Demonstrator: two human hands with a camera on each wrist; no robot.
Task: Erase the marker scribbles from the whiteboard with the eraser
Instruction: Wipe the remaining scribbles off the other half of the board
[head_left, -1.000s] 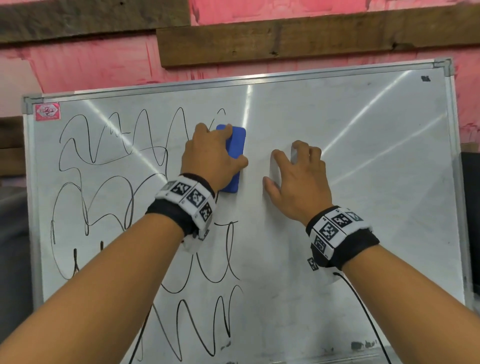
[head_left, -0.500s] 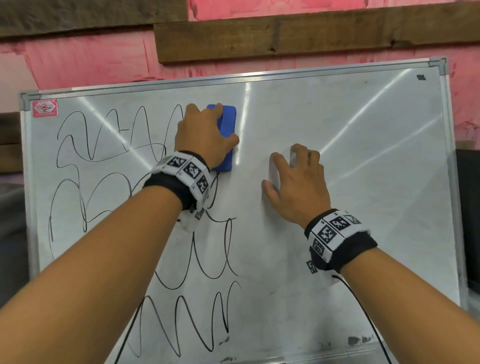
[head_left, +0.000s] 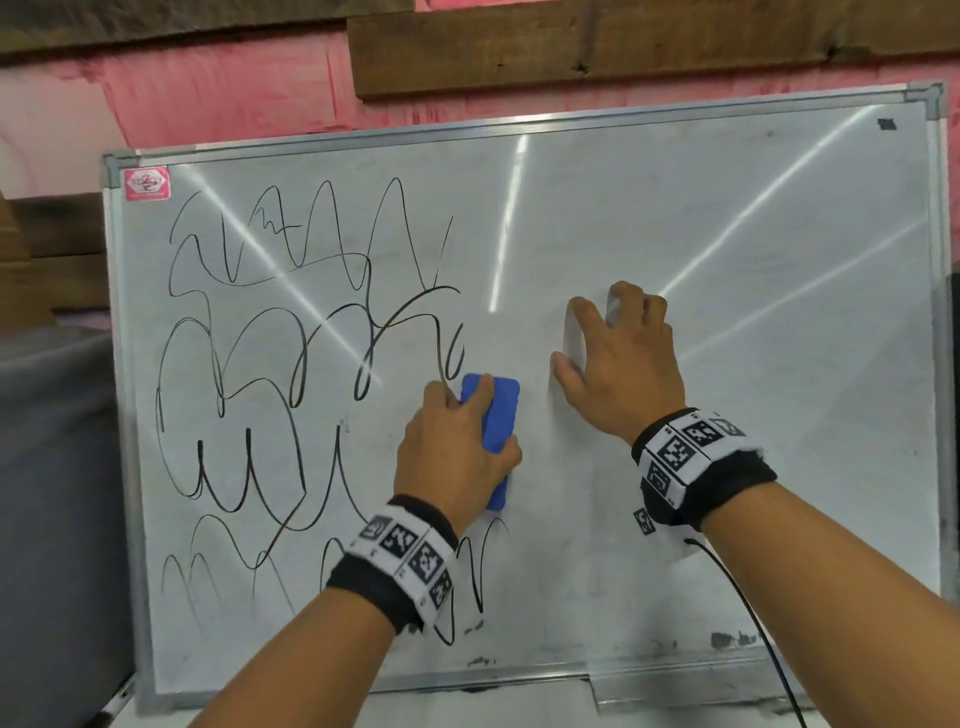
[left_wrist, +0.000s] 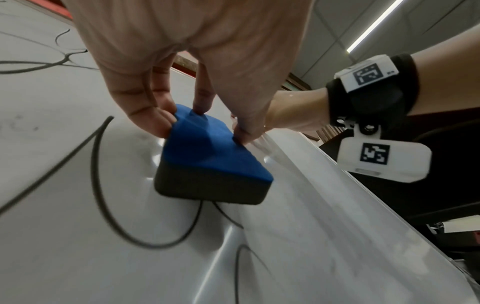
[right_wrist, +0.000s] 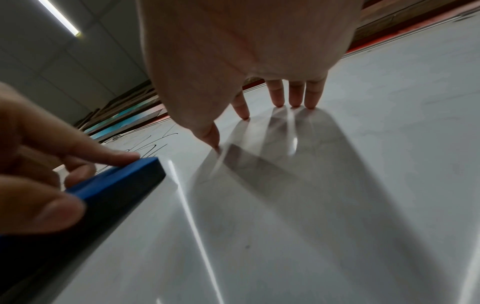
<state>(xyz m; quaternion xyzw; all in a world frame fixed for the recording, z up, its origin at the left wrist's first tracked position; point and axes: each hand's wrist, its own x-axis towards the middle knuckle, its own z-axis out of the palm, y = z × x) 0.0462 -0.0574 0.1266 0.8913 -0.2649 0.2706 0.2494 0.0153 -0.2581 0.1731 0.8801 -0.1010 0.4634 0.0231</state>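
The whiteboard (head_left: 727, 260) leans against a pink wall, its left half covered in black marker scribbles (head_left: 270, 322). My left hand (head_left: 457, 452) grips the blue eraser (head_left: 496, 426) by its sides and presses its dark felt face flat on the board, at the right edge of the scribbles. In the left wrist view the eraser (left_wrist: 207, 156) sits over a black line (left_wrist: 103, 185). My right hand (head_left: 618, 358) is braced on the bare right half with spread fingertips (right_wrist: 278, 100) touching the board (right_wrist: 337, 185). The eraser (right_wrist: 114, 185) shows at that view's left.
An aluminium frame (head_left: 119, 415) rims the board. A red sticker (head_left: 147, 183) marks its top left corner. Dark wooden planks (head_left: 623, 47) cross the wall above. A black cable (head_left: 748, 613) hangs from my right wristband. Small ink smudges (head_left: 727, 639) lie along the bottom edge.
My left hand has swept the eraser down from the board's top to its middle, wiping the lines along that strip. My right hand stays braced in place.
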